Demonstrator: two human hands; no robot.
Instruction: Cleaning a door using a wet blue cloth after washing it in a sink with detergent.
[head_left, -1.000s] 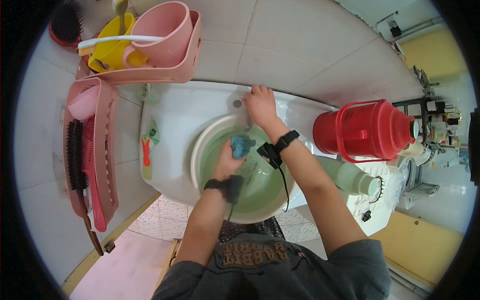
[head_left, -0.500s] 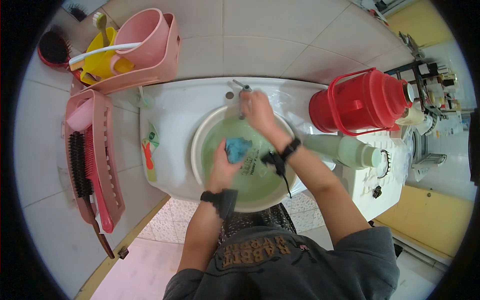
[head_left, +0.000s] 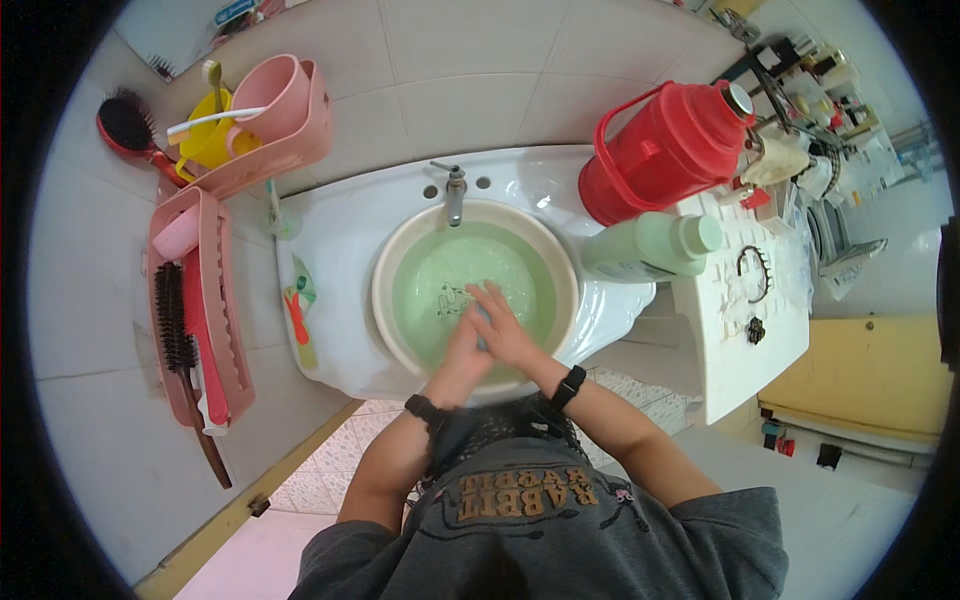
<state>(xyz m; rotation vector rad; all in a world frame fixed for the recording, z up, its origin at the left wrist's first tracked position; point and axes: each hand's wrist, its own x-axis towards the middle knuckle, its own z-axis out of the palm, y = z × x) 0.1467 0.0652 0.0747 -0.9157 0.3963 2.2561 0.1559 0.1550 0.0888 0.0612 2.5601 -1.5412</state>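
Note:
Over the near part of a round white basin point(head_left: 384, 325) holding greenish water, my two hands are pressed together. My left hand point(head_left: 462, 353) is closed around a blue cloth point(head_left: 483, 333), most of which the hands hide. From the other side my right hand point(head_left: 509, 332) closes over the same cloth, its fingers lying across the left hand's. A dark printed figure shows on the basin's bottom, just beyond my fingertips. The metal tap point(head_left: 455, 195) stands at the basin's far rim, apart from both hands.
The basin sits in a white washbasin point(head_left: 335, 235). On the right stand a red thermos flask point(head_left: 665, 150) and a pale green bottle point(head_left: 650, 245). Pink wall racks point(head_left: 215, 300) with brushes and cups hang at the left. A small orange-and-green package point(head_left: 300, 310) lies on the left ledge.
My right hand has come down from the tap and joined my left hand on the blue cloth. Both hands are nearer to me. The view has shifted slightly.

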